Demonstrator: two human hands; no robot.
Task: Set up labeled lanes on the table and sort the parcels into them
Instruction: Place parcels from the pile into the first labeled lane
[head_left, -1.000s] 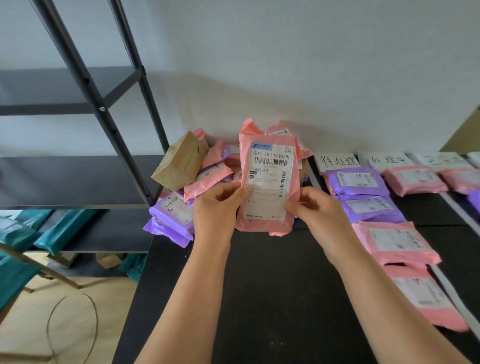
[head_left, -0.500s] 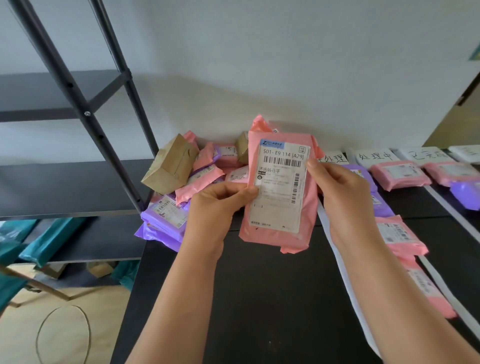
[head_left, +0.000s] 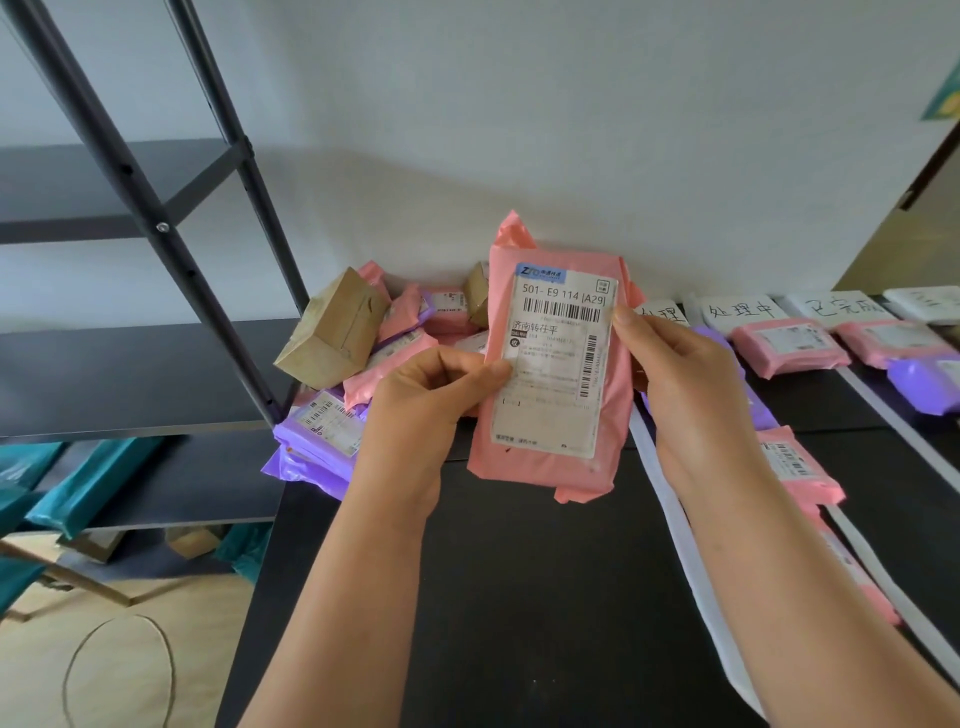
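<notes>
I hold a pink parcel (head_left: 556, 374) upright above the black table (head_left: 545, 597), its white shipping label facing me. My left hand (head_left: 421, 415) pinches its left edge with thumb on the label. My right hand (head_left: 680, 395) grips its right edge. Behind it lies a pile of unsorted parcels (head_left: 384, 358), pink, purple and brown. To the right, white strips (head_left: 670, 514) mark lanes headed by handwritten paper labels (head_left: 740, 312). Pink parcels (head_left: 789, 345) and a purple one (head_left: 924, 382) lie in those lanes.
A black metal shelf rack (head_left: 156, 234) stands at the left beside the table, with teal bags (head_left: 88, 488) on its low shelf. A brown box (head_left: 332, 332) leans on the pile. A cable loop (head_left: 119, 670) lies on the wooden floor.
I have lifted the pink parcel closer to me and a little to the right. My right hand slid up along its right edge. The view has turned slightly left.
</notes>
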